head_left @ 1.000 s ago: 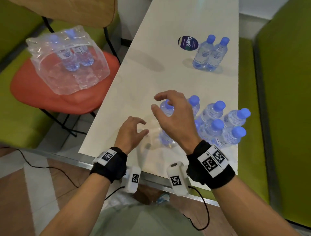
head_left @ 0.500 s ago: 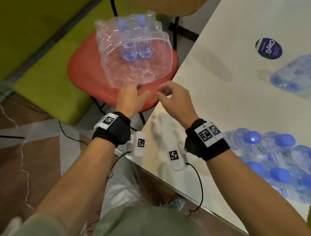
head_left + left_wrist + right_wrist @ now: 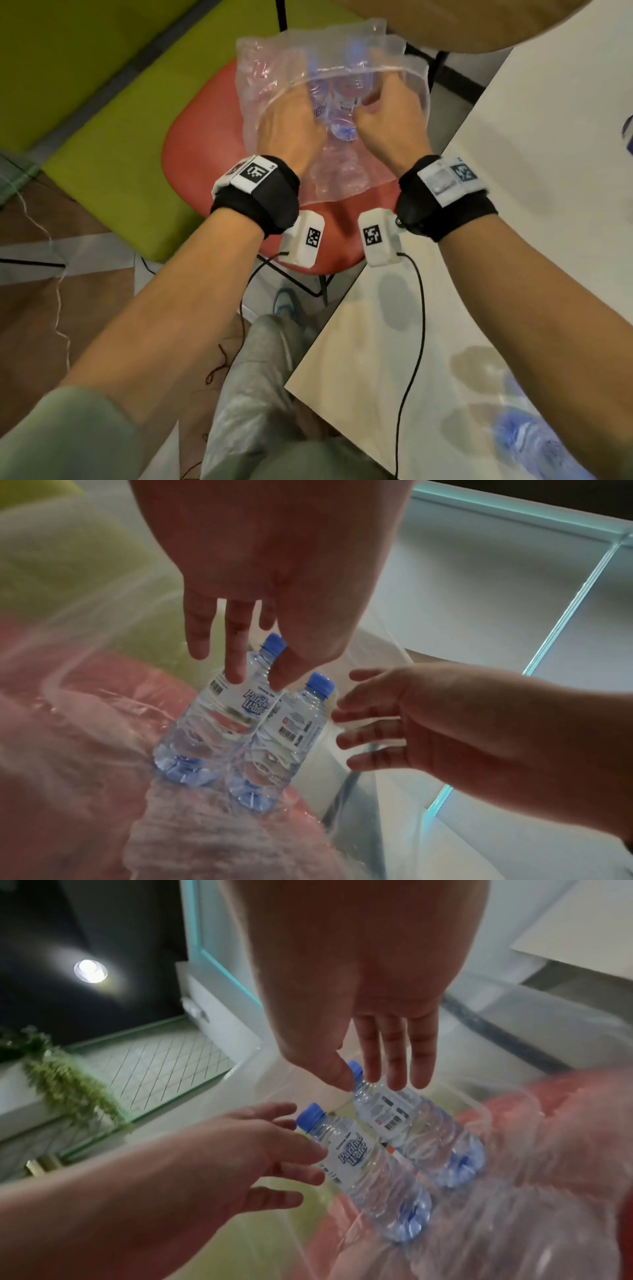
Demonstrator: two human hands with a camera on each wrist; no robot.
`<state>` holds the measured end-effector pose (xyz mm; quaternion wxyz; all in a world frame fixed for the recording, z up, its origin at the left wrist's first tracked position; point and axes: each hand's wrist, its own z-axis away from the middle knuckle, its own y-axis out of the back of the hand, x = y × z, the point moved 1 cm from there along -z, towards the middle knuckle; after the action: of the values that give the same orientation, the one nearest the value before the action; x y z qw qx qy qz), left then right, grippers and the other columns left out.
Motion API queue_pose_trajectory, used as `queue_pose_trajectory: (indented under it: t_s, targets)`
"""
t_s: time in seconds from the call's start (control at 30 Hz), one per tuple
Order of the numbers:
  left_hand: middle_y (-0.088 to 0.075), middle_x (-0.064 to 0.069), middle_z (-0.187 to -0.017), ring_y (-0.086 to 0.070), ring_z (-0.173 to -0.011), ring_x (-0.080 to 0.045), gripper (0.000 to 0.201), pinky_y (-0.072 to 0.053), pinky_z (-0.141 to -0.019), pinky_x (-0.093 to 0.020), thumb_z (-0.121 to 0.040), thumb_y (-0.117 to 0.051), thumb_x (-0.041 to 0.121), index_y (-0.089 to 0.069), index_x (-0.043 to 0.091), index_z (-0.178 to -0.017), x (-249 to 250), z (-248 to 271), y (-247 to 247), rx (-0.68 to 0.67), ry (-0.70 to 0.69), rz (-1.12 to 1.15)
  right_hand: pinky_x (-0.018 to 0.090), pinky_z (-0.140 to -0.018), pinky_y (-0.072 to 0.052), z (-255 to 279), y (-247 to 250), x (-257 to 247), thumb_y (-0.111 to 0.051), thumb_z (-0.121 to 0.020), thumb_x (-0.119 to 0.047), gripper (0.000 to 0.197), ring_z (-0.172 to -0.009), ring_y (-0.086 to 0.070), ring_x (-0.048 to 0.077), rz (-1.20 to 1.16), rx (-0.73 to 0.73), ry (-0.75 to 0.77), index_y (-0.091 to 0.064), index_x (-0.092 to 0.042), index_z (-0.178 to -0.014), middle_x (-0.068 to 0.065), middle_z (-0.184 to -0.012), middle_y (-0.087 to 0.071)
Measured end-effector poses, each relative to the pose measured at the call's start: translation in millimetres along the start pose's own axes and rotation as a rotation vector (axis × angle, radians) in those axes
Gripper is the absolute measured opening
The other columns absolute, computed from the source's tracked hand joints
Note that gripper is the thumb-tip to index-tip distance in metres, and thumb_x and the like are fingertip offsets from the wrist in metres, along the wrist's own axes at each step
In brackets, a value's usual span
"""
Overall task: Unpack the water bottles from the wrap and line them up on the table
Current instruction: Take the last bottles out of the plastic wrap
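Observation:
The clear plastic wrap lies open on a red chair seat, with two blue-capped water bottles standing side by side inside. Both hands reach into it. My left hand has straight, spread fingers, their tips at the shoulder of the left bottle. My right hand is also spread, thumb and fingers on either side of the cap of the right bottle. Neither hand grips anything.
The white table runs along the right, its corner beside the chair. Several unpacked bottles show blurred at its near right. A green bench lies left of the chair, and a wooden chair back rises behind the wrap.
My hands left the bottles on the table, swung left to the chair and went into the wrap. The view turned with them from the table to the chair.

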<state>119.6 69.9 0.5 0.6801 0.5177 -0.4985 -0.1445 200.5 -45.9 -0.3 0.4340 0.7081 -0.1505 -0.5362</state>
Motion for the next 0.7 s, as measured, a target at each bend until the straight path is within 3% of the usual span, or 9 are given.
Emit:
queue_pose_trajectory:
  t_s: [0.07,0.13,0.2,0.27,0.33,0.4,0.47,0.57,0.7]
  targets:
    - [-0.055,-0.013,-0.135,-0.053,-0.123,-0.029,0.055,-0.042,-0.103,-0.034,-0.083,-0.049,0.003,-0.046,0.01,-0.137,1.3,-7.2,1.0,-0.005,-0.025,-0.024,0.027,-0.082,-0.044,-15.7,1.6,-3.3,-0.052,-0.088,-0.006,0.04,-0.1,-0.061,0.023,0.076,-0.046,0.037,-0.052,-0.005,-0.128,0.014,-0.127,-0.058]
    - [-0.056,-0.009,-0.136,-0.053,-0.124,-0.027,0.057,-0.039,-0.102,-0.031,-0.085,-0.047,0.004,-0.043,0.015,-0.141,2.8,-8.3,1.3,-0.03,-0.016,-0.027,0.03,-0.095,-0.048,-26.2,0.0,-4.0,-0.052,-0.087,-0.001,0.058,-0.112,-0.06,0.03,0.147,-0.113,0.046,-0.04,-0.008,-0.144,0.019,-0.144,-0.04]
    - [-0.057,-0.006,-0.135,-0.053,-0.124,-0.026,0.055,-0.038,-0.102,-0.03,-0.087,-0.046,0.007,-0.043,0.018,-0.141,3.6,-6.7,0.4,-0.041,-0.007,-0.003,0.034,-0.104,-0.047,-30.6,-4.3,-2.0,-0.055,-0.086,0.0,0.07,-0.118,-0.056,0.034,0.22,-0.171,0.041,-0.031,-0.015,-0.151,0.021,-0.151,-0.028]
    - [-0.058,-0.007,-0.133,-0.054,-0.122,-0.026,0.046,-0.04,-0.098,-0.029,-0.09,-0.044,0.008,-0.049,0.015,-0.135,3.8,-6.1,-0.2,-0.069,0.024,0.004,0.033,-0.098,-0.048,-30.3,-6.5,1.5,-0.057,-0.087,0.0,0.069,-0.115,-0.058,0.033,0.266,-0.176,0.046,-0.033,-0.016,-0.149,0.021,-0.146,-0.036]
    - [-0.058,-0.01,-0.131,-0.056,-0.117,-0.027,0.037,-0.042,-0.091,-0.03,-0.094,-0.041,0.009,-0.054,0.01,-0.128,4.6,-6.6,-1.3,-0.097,0.045,-0.059,0.033,-0.085,-0.048,-28.0,-8.4,3.7,-0.052,-0.09,-0.001,0.047,-0.107,-0.061,0.032,0.332,-0.144,0.098,-0.047,-0.006,-0.137,0.02,-0.128,-0.055]
    - [-0.058,-0.011,-0.13,-0.057,-0.114,-0.027,0.032,-0.041,-0.084,-0.029,-0.097,-0.04,0.014,-0.056,0.01,-0.125,6.2,-5.8,-0.8,-0.082,0.03,-0.098,0.031,-0.076,-0.045,-22.0,-10.2,3.9,-0.049,-0.093,-0.007,0.029,-0.101,-0.063,0.031,0.367,-0.082,0.164,-0.058,-0.004,-0.121,0.018,-0.115,-0.063]
    - [-0.059,-0.011,-0.129,-0.058,-0.113,-0.027,0.031,-0.04,-0.082,-0.029,-0.102,-0.038,0.021,-0.058,0.011,-0.123,11.0,-1.6,0.5,-0.1,0.009,-0.102,0.028,-0.076,-0.046,-15.0,-11.6,5.9,-0.051,-0.094,-0.013,0.027,-0.098,-0.064,0.025,0.29,0.012,0.174,-0.059,-0.01,-0.119,0.011,-0.115,-0.063]
    - [-0.059,-0.012,-0.13,-0.057,-0.117,-0.03,0.033,-0.041,-0.091,-0.032,-0.104,-0.034,0.022,-0.058,0.013,-0.126,14.6,7.4,-0.4,-0.176,0.007,-0.099,0.028,-0.084,-0.05,1.7,-12.0,8.4,-0.055,-0.094,-0.02,0.026,-0.096,-0.062,0.018,0.125,0.144,0.181,-0.06,-0.014,-0.119,0.004,-0.113,-0.064]
    - [-0.065,-0.013,-0.116,-0.061,-0.106,-0.033,0.028,-0.043,-0.08,-0.033,-0.098,-0.04,0.016,-0.061,0.012,-0.116,11.3,27.8,-11.3,-0.158,0.018,-0.14,0.034,-0.081,-0.051,32.1,-15.3,14.3,-0.058,-0.091,-0.011,0.024,-0.093,-0.063,0.026,0.004,0.13,0.192,-0.061,-0.008,-0.115,0.011,-0.107,-0.065]
